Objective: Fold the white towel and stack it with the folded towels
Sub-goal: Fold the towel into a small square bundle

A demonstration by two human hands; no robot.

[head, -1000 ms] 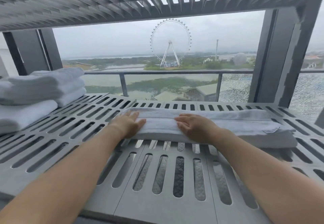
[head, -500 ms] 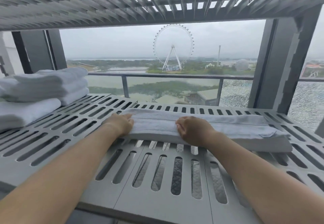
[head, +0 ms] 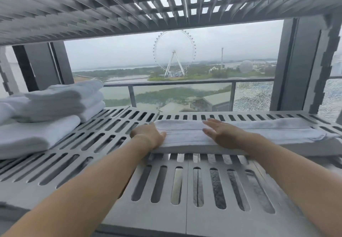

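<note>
A white towel (head: 268, 133), folded into a long narrow strip, lies across the slotted grey shelf (head: 166, 190) from centre to far right. My left hand (head: 148, 134) curls around the strip's left end, thumb on top. My right hand (head: 222, 134) rests flat on the strip a little to the right, fingers spread and pointing left. A stack of folded white towels (head: 46, 114) sits on the shelf at the left.
Another slatted grey shelf (head: 129, 5) hangs low overhead. Grey posts stand at the back left and back right (head: 296, 64). Behind the shelf is a glass railing (head: 185, 83) with an outdoor view.
My right hand has gone from a closed grip on the strip's near edge to lying flat with fingers spread. My left hand has stayed at the left end. The camera has tilted up.
</note>
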